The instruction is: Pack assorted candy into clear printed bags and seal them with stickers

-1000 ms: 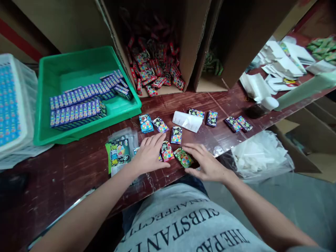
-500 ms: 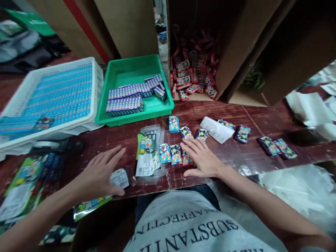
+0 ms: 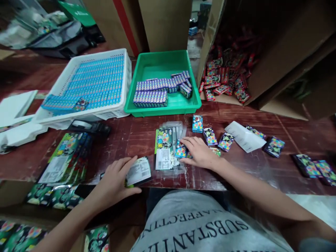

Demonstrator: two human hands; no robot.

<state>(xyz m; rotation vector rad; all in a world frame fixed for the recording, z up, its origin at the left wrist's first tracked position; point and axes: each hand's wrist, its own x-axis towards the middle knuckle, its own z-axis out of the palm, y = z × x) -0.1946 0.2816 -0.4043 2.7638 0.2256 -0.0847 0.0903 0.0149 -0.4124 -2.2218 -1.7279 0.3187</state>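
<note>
Head view: a small blue box (image 3: 180,151), printed with coloured discs, lies at the fingertips of the right grip (image 3: 200,153); the left grip (image 3: 115,179) meets a white-labelled packet (image 3: 140,170). Whether either grasps cannot be told.

I note passage over the tabletop (image 3: 126,140) between my left hand (image 3: 115,180) and the green tray (image 3: 162,112); beyond my right hand (image 3: 198,152), small boxes (image 3: 210,136) and a white slip (image 3: 245,136) obstruct.

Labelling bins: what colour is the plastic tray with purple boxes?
The rectangular plastic tray is green, clearest in head view.
</note>
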